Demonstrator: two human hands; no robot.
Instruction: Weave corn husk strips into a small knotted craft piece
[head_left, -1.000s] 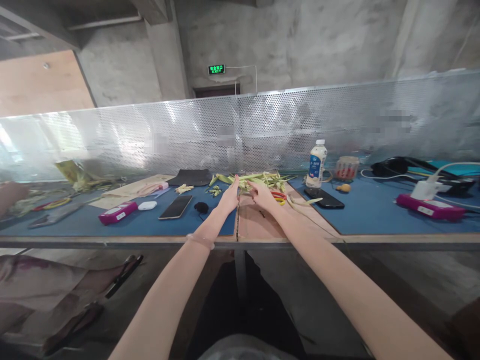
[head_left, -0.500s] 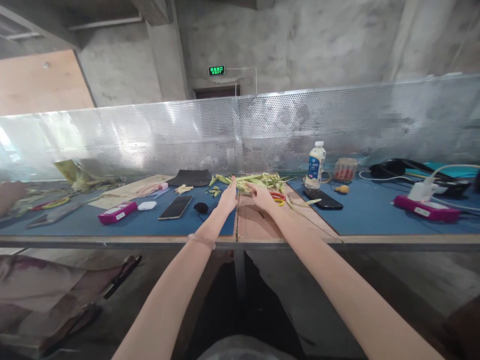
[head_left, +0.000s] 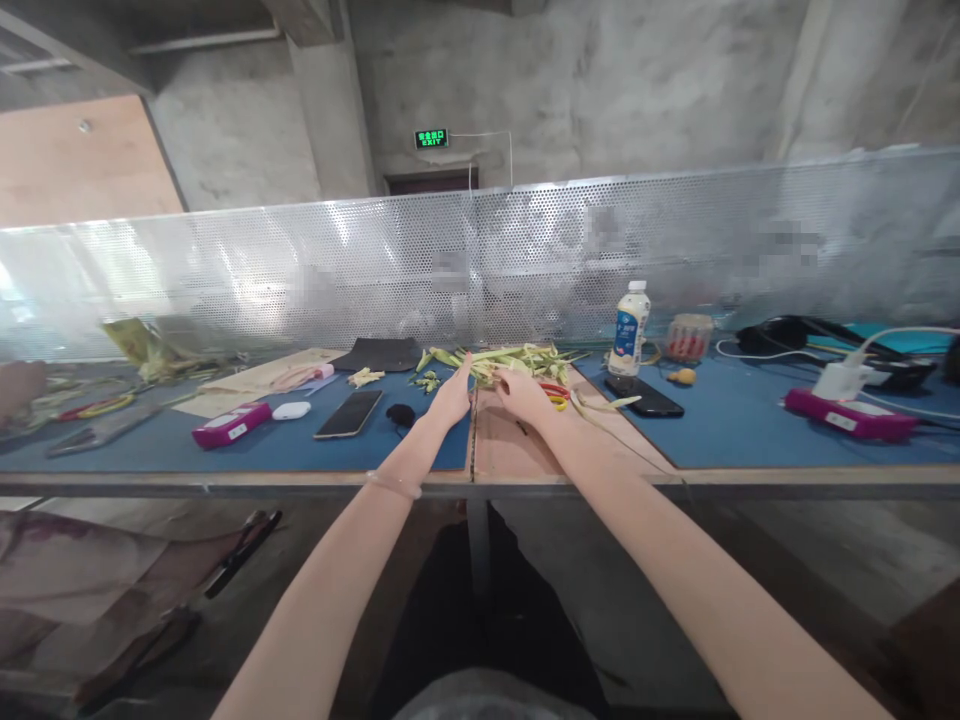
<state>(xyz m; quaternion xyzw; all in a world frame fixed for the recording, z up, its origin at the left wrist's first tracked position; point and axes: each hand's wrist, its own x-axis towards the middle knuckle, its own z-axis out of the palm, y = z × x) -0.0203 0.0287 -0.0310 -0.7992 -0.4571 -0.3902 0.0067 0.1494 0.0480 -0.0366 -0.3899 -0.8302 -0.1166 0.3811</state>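
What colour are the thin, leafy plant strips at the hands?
The leafy strips are pale yellowish green, clearest in the head view.

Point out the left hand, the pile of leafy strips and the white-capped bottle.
Left hand (head_left: pixel 452 400): head view, on the back of the hand.
Pile of leafy strips (head_left: pixel 525 357): head view, mid-heap.
White-capped bottle (head_left: pixel 627 330): head view, on its label.

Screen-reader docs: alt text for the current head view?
A person's left grip and right grip are at a pile of green leafy scraps on a workbench; bottle and black phone to the right, perforated metal screen behind.
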